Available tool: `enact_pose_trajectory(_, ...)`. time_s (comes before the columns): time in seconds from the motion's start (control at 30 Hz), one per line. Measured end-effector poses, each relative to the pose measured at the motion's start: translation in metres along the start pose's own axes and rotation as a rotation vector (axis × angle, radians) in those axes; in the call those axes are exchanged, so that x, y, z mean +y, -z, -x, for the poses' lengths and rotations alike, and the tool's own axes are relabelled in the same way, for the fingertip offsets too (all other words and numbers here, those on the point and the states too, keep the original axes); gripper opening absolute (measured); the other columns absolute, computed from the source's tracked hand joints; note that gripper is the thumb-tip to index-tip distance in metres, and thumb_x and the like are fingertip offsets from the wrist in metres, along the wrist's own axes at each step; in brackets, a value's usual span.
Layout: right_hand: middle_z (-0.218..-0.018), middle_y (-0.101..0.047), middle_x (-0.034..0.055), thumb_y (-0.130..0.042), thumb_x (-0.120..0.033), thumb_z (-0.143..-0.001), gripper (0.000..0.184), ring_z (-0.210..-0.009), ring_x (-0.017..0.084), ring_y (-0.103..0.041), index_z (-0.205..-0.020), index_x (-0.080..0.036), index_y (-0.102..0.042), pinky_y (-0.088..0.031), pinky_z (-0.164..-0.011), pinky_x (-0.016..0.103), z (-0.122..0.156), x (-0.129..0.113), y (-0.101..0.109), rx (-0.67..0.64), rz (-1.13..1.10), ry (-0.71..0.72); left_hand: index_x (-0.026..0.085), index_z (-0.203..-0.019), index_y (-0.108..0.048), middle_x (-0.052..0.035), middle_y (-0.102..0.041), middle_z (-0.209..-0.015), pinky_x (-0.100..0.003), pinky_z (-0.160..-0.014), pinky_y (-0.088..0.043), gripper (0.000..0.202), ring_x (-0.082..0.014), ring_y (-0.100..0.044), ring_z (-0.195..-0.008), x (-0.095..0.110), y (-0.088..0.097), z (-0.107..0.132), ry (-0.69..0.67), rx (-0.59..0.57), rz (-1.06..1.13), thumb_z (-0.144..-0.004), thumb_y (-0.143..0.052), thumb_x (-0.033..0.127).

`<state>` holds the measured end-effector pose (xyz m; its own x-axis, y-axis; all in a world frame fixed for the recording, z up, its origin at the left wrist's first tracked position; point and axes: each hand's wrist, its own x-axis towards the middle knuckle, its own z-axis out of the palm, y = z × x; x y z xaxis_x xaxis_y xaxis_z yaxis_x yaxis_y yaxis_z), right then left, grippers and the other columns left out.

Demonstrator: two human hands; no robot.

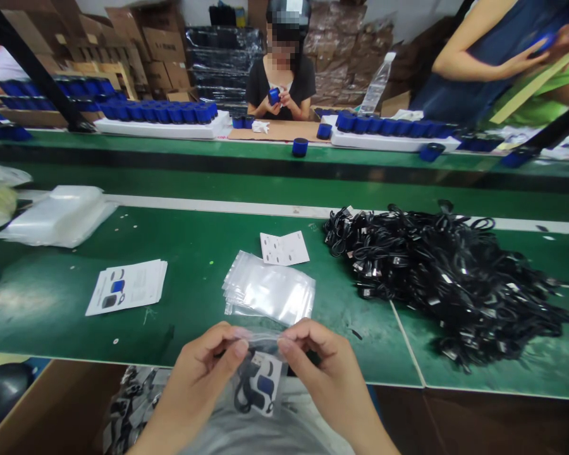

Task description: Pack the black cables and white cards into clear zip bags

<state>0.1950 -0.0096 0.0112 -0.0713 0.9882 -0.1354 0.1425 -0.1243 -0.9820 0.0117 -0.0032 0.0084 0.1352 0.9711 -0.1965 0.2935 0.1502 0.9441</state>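
Several things are hard to make out: at the lower left a black rounded object (4, 401) is cut off by the frame, at bottom centre you cannot tell how the black cable (240, 387) and leaflet (266, 384) overlap inside your clear bag (263, 343), and at upper right a co-worker (493, 50) is cropped. Across your green table (184, 234) lie, left to right, stacked plastic (59, 215), printed sheets (128, 287), zip bags (270, 291) and a heap of cables (446, 278); cartons (164, 44) fill the upper left. Your left hand (203, 365) pinches the bag's top-left corner, thumb against forefinger; your right hand (325, 366) pinches its top-right corner likewise, the bag hanging between them.
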Motion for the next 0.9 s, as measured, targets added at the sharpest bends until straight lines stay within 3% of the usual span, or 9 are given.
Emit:
enact_pose_trajectory(0.13, -0.059, -0.051, -0.0023, -0.057, -0.033, -0.083, 0.019, -0.055, 0.012, -0.046, -0.072, -0.017, -0.060, -0.037, -0.053, 0.024, 0.000, 0.000, 0.003, -0.011, -0.036, -0.043, 0.021, -0.076, -0.065, 0.0019, -0.056, -0.072, -0.021, -0.062, -0.047, 0.024, -0.0130, -0.055, -0.066, 0.003, 0.002, -0.003, -0.005, -0.067, -0.029, -0.086, -0.052, 0.039)
enact_pose_trajectory(0.33, -0.061, -0.053, -0.0009, -0.055, -0.030, -0.083, 0.021, -0.058, 0.013, -0.047, -0.066, -0.017, -0.057, -0.037, -0.055, 0.024, 0.002, -0.004, 0.005, 0.015, 0.057, 0.039, 0.021, -0.070, -0.061, 0.0026, -0.050, -0.070, -0.019, -0.053, -0.040, 0.023, -0.0109, -0.048, -0.061, 0.001, 0.001, -0.003, -0.096, 0.008, -0.130, -0.087, -0.052, 0.034)
enact_pose_trajectory(0.47, -0.060, -0.054, -0.0016, -0.055, -0.025, -0.082, 0.018, -0.058, 0.012, -0.049, -0.067, -0.017, -0.059, -0.038, -0.056, 0.022, 0.001, -0.005, 0.005, -0.047, 0.073, 0.034, 0.021, -0.075, -0.064, 0.0012, -0.056, -0.073, -0.019, -0.052, -0.039, 0.019, -0.0112, -0.050, -0.061, 0.000, 0.003, -0.005, -0.137, -0.066, -0.181, -0.087, -0.052, 0.031)
enact_pose_trajectory(0.9, -0.062, -0.057, -0.0006, -0.055, -0.023, -0.083, 0.017, -0.058, 0.012, -0.051, -0.069, -0.016, -0.063, -0.039, -0.054, 0.022, 0.000, 0.000, -0.006, -0.103, 0.138, 0.071, 0.020, -0.072, -0.067, 0.0014, -0.054, -0.068, -0.018, -0.052, -0.039, 0.023, -0.0105, -0.051, -0.059, 0.004, 0.001, -0.002, -0.060, -0.198, -0.195, -0.086, -0.052, 0.031)
